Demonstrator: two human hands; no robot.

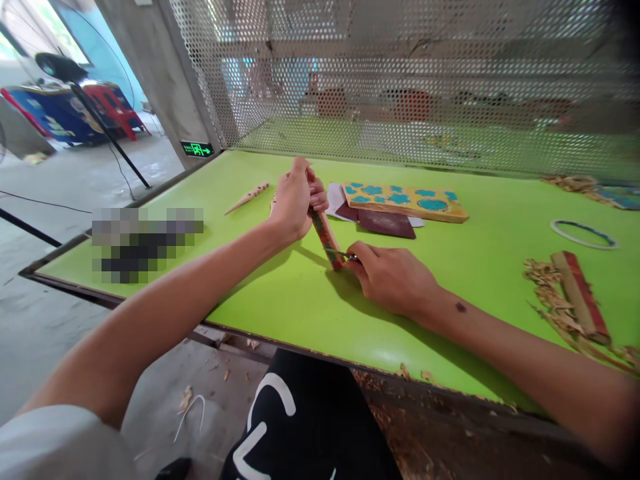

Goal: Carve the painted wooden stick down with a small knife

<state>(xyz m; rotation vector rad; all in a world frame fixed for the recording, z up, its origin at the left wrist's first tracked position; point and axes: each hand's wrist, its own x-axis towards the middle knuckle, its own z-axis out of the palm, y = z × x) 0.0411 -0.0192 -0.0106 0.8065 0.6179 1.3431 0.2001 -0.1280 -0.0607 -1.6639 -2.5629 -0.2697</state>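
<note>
My left hand (299, 200) is closed around the upper end of a narrow wooden strip (325, 235) with a dark red and green painted face. The strip slants down toward me over the green tabletop. In my right hand (390, 275) is a small knife (349, 257), its handle mostly hidden by the fingers. The blade lies against the strip near its lower end. Left of my left hand, a pointed carved wooden stick (247, 197) rests on the table. Behind my hands lies a yellow board with blue patches (405, 200), over dark red sandpaper (387, 223).
A red-sided wooden block (580, 293) and curled shavings (547, 293) lie at the right, with a white ring (584, 235) behind them. A perforated metal screen (350, 87) borders the table's back. A blurred-out patch (145, 243) covers things at the left.
</note>
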